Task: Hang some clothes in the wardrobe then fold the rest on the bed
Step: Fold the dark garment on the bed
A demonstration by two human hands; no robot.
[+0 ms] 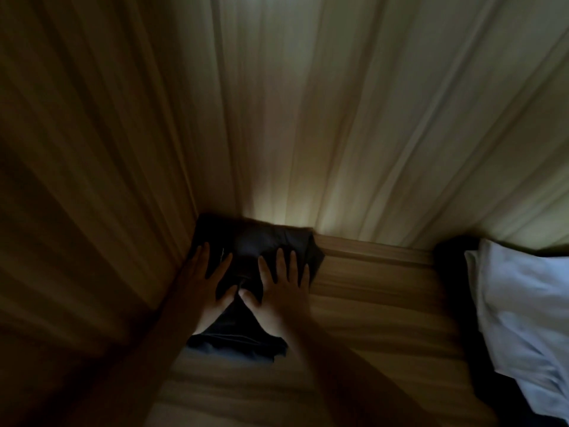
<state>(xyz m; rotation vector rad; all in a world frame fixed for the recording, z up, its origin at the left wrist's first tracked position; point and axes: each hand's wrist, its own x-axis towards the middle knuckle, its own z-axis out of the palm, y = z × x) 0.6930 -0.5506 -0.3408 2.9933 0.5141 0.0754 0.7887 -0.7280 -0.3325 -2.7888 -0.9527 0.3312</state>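
A dark folded garment [261,241] lies on the wooden shelf [369,303] inside the wardrobe, pushed into the back left corner. My left hand [206,278] rests flat on its left part, fingers straight and spread. My right hand [283,288] presses flat on its right part, fingers also spread. The two thumbs nearly meet over the middle of the garment. Its near edge [237,343] shows between my forearms. The scene is dim and blurred.
Wooden wardrobe walls rise at the left [92,180] and at the back [369,118]. A white garment [523,303] lies on something dark at the right end of the shelf. Bare wood lies between it and the dark garment.
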